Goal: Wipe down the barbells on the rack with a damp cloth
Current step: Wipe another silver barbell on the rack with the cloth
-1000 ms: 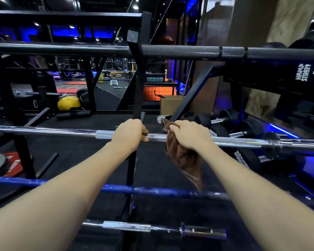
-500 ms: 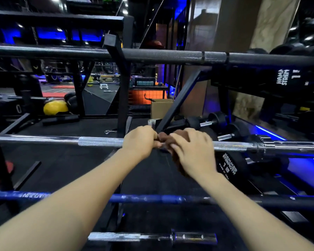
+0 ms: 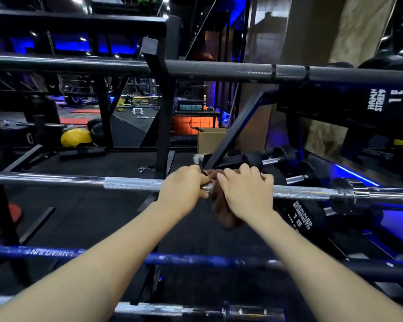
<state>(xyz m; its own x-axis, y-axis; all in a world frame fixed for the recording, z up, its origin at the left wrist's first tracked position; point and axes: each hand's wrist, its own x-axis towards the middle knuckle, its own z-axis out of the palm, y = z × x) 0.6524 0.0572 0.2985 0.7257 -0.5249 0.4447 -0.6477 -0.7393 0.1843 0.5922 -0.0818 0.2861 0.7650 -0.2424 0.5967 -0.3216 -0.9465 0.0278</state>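
Two hands meet on the chrome barbell [image 3: 130,184] in the head view. The left hand [image 3: 180,187] curls its fingers [image 3: 201,181] round the bare shaft. Just right of it, touching, the right hand [image 3: 246,191] grips the brown cloth [image 3: 226,217] wrapped over the bar, its tail hanging below. A black barbell [image 3: 219,70] sits above the fingers, a blue barbell [image 3: 196,260] below.

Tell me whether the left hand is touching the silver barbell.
Touching. The head view shows the left hand curled round the silver barbell, beside the brown cloth.
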